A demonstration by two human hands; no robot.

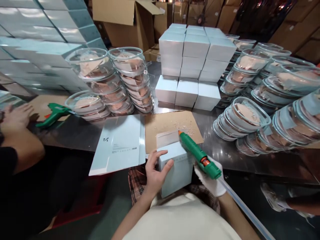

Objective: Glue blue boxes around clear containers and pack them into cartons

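My left hand [155, 170] grips the near left corner of a pale blue box [178, 170] resting at the table's front edge, fingers curled over its top. My right hand [210, 178], in a white glove, is closed around a green glue gun [198, 155]. The gun's orange tip points at the box's raised flap [167, 137]. A clear glue stick [246, 210] trails from the back of the gun toward the lower right. A flat unfolded carton [120, 143] lies just left of the box.
A brown cardboard sheet [170, 125] lies under the box. Stacked pale blue boxes [192, 63] stand behind it. Piles of clear glass bowls [117, 80] sit left and right [262, 110]. Another person's arm [17, 133] and a second green glue gun [53, 113] are at far left.
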